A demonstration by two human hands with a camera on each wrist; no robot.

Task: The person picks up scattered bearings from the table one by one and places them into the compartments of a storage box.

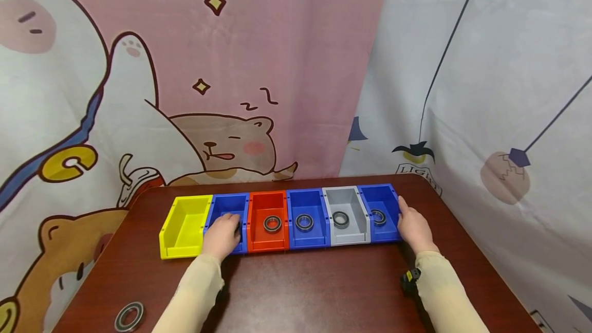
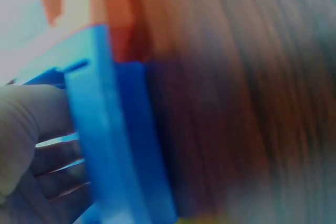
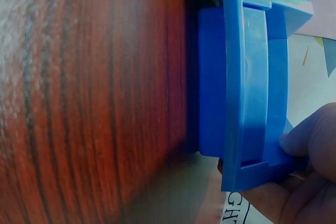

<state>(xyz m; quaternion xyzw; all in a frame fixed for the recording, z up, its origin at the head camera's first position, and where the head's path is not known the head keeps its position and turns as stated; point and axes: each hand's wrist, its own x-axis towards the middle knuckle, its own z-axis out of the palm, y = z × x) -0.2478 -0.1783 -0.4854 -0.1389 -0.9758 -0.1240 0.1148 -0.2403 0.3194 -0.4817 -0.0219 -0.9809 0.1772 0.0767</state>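
Note:
A row of small open-front bins stands on the table. My left hand (image 1: 223, 235) reaches into the second bin from the left, a blue bin (image 1: 229, 202). By its fingertips shows the dark edge of a ball bearing (image 1: 238, 228), mostly covered by the hand; the left wrist view hides it behind the bin's front wall (image 2: 107, 140). At the row's right end, my right hand (image 1: 415, 227) grips the side wall of the last blue bin (image 3: 254, 82), thumb inside and fingers outside. A bearing (image 1: 378, 217) lies in that bin.
Bearings also lie in the red bin (image 1: 268, 200), the middle blue bin (image 1: 306, 200) and the grey bin (image 1: 344, 200). A yellow bin (image 1: 187, 220) ends the row at left. One larger bearing (image 1: 129, 316) rests at the table's front left. A printed curtain (image 1: 296, 66) hangs behind.

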